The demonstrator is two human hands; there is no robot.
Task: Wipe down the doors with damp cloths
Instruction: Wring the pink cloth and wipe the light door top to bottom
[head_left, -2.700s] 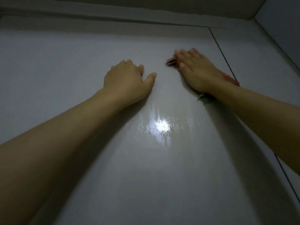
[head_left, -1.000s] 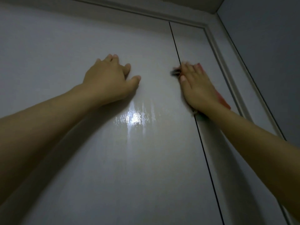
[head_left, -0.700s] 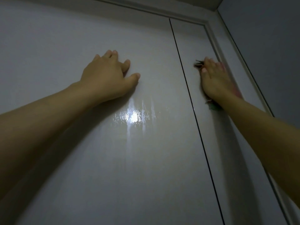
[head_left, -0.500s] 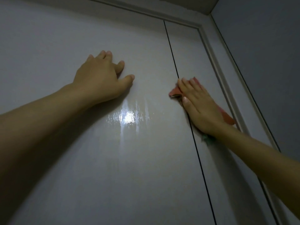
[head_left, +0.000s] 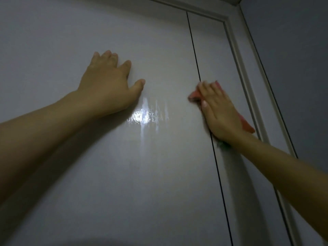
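Over on the left, the left hand [head_left: 108, 84] lies flat on the pale, glossy door [head_left: 88, 166], fingers straight and a little spread, gripping nothing. Just right of its thumb a wet sheen [head_left: 142, 118] catches the light in streaks. Further right a thin dark vertical seam [head_left: 205, 103] splits the door surface. The right hand [head_left: 218, 112] sits across that seam, fingers extended, pressing a pinkish-red cloth [head_left: 246, 126] flat against the door; the cloth peeks out beyond the fingertips and at the wrist side. Right again stands the moulded door frame [head_left: 248, 86], then a grey wall [head_left: 292, 68].
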